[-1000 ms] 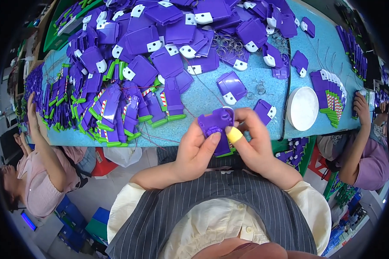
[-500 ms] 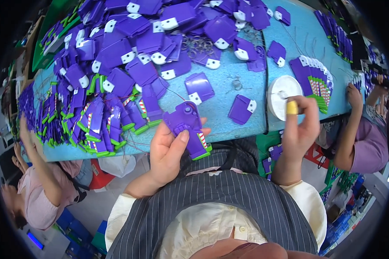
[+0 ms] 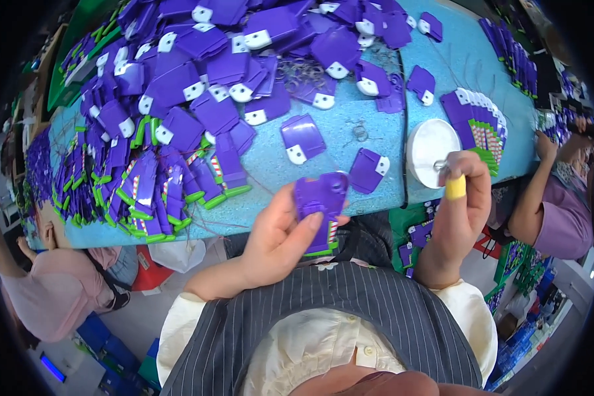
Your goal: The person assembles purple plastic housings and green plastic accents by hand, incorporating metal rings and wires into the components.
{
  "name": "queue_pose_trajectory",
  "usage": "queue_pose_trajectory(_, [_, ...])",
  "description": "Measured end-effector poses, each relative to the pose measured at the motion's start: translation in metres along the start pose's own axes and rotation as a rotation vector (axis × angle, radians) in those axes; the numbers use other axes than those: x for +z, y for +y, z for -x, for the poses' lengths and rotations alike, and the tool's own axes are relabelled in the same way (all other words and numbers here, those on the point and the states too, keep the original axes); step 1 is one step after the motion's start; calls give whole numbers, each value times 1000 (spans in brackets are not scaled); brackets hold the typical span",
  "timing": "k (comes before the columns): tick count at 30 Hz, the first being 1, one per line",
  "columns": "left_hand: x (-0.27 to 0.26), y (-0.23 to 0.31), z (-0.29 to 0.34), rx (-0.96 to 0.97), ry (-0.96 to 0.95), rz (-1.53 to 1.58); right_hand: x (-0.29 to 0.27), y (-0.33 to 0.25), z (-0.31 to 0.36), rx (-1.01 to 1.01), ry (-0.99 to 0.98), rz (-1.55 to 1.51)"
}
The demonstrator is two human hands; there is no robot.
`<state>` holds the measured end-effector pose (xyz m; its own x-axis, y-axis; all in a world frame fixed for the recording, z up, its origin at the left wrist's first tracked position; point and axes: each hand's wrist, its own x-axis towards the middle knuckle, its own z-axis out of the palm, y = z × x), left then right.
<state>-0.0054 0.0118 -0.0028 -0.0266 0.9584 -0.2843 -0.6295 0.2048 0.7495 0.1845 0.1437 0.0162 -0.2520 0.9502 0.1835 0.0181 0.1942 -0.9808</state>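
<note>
My left hand [image 3: 278, 232] is closed round a purple plastic wing piece [image 3: 320, 191] with a green edge and a red-and-white striped strip. Its thumb presses across the piece's inner side. Just right of it, my right hand [image 3: 468, 198] wears a yellow finger cover and pinches a small metal spring [image 3: 440, 165] at the fingertips. Beneath that spring stands a round white dish [image 3: 434, 142] on the blue table. Two loose purple covers with white corners, one [image 3: 302, 137] and another [image 3: 368, 170], lie beyond the left hand.
Purple covers [image 3: 224, 66] are heaped across the far side, with loose springs [image 3: 303, 76] among them. Green-edged pieces [image 3: 145, 188] pile up at the left. A fanned stack [image 3: 478, 122] lies right of a dark cord [image 3: 404, 125]. Co-workers sit at both sides.
My left hand has moved right with the wing piece and tilted it. My right hand has come slightly lower, and a spring now shows at its fingertips.
</note>
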Motion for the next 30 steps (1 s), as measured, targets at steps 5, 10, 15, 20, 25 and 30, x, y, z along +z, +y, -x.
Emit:
queue_pose_trajectory(5, [10,8,-11,3,-70,-20,39,5,14,100,-327,-268])
queue_pose_trajectory(10, [10,5,-7,85,-40,-84,48,8,22,219,-463,-373])
queue_pose_trajectory(15, [3,5,-5,-15,-103,-198,30,7,25,354,-473,-387])
queue_pose_trajectory(20, [-5,5,-4,-33,-334,-582,4,-9,4,436,-596,-125])
queue_pose_trajectory(25, [-12,11,-7,-113,-605,-492,-5,6,5,619,-934,-369])
queue_pose_trajectory(30, [-16,-3,9,-241,-175,277,20,7,6,76,-458,766])
